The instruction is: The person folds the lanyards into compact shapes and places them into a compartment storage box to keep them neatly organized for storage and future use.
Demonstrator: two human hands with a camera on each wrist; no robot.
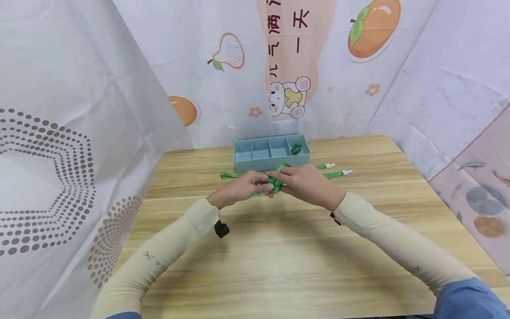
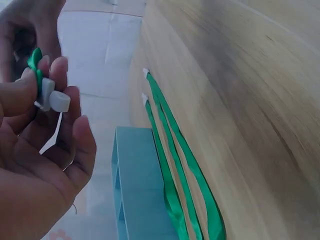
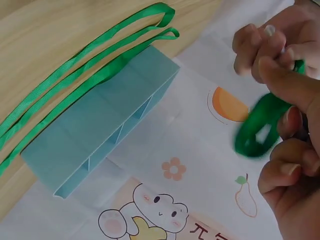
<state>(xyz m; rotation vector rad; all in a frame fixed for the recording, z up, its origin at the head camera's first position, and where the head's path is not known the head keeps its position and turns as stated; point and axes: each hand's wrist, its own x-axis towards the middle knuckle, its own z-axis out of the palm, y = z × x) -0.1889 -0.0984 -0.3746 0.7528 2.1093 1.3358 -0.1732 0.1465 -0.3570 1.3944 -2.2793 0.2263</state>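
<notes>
- Left hand (image 1: 241, 188) pinches the green lanyard (image 3: 246, 136) near its white clip (image 2: 61, 102), presumably to anchor that end.
- Right hand (image 1: 311, 184) pinches the looped strap, probably so the coil won't spring open; both meet above the worktop (image 1: 275, 266), before the tray (image 1: 255, 166).
- Two flat lanyards (image 1: 333, 175) lie lengthwise alongside (clips rightward), likely against tangling.
- A green bundle (image 1: 296, 149) sits compactly in the rightmost compartment.

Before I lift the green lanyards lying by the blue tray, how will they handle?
The green lanyards look floppy, bending into loops at one end. They're probably light, being thin, narrow strips. The white clips at the other end may dangle.
</notes>
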